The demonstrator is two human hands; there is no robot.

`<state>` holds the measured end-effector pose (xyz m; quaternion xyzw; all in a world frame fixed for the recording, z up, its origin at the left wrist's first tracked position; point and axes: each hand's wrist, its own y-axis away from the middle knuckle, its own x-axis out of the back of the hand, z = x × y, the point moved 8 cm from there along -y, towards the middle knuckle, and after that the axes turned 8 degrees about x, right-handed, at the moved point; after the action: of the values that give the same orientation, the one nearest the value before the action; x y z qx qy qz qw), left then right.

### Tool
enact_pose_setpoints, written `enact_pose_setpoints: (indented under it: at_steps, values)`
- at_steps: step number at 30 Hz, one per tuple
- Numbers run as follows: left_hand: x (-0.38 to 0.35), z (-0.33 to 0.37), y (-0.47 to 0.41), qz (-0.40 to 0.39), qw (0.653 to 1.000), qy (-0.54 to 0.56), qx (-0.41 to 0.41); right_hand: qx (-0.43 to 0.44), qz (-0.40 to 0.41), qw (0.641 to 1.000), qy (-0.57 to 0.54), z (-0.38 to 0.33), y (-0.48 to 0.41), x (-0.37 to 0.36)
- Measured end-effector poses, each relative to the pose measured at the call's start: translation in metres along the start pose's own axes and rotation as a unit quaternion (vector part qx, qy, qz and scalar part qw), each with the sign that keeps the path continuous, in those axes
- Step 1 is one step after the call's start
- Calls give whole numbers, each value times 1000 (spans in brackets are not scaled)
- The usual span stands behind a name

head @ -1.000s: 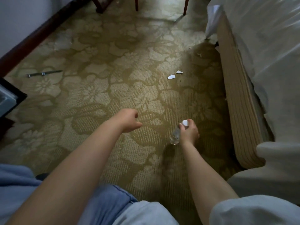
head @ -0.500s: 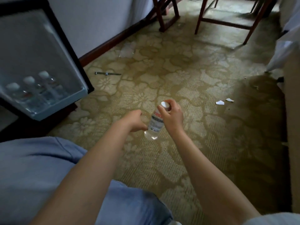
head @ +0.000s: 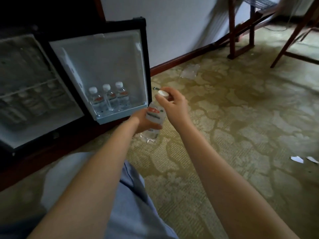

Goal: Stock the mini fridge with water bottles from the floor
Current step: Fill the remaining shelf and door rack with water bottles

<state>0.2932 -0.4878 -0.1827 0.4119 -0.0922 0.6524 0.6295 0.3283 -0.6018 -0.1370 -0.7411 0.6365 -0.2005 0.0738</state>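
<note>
Both hands on one water bottle point(head: 154, 116), held tilted above the carpet point(head: 233, 121), just right of the open fridge door point(head: 107, 66). Left hand point(head: 143, 121) wraps the label area from behind; right hand point(head: 174, 106) pinches the neck by the white cap point(head: 163, 93). Three bottles point(head: 108, 99) stand upright in the door shelf point(head: 120, 114). Fridge interior point(head: 31, 90) blurred.

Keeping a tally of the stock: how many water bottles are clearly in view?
4. Three stand in a row in the fridge door shelf: left, middle, right. The fourth bottle is held in both hands. Blurry shapes inside the fridge may be more.
</note>
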Motion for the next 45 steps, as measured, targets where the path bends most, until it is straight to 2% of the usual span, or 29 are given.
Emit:
enact_pose_setpoints:
  at_steps: [6,12,14,17,22,25,35,45]
  values:
    - [57,-24,-34,112,991,60,36,-38,-46,998,21,4,-44,-61]
    - [82,-46,-76,164,985,44,33,-68,-91,993,6,24,-86,-110]
    - [87,-51,-93,147,988,1,43,-66,-102,993,9,33,-101,-126]
    - [100,-63,-114,110,981,-126,94,-61,-104,992,28,53,-123,-143]
    - [149,-83,-153,181,955,-209,107,-49,-52,997,9,87,-157,-159]
    - [158,-87,-169,180,944,-263,86,-35,-17,999,-7,98,-175,-165]
    - [155,-104,-192,175,938,-292,64,-27,-66,994,86,148,-191,-206]
    - [165,-103,-186,181,945,-267,59,-100,-75,984,125,174,-192,-216]
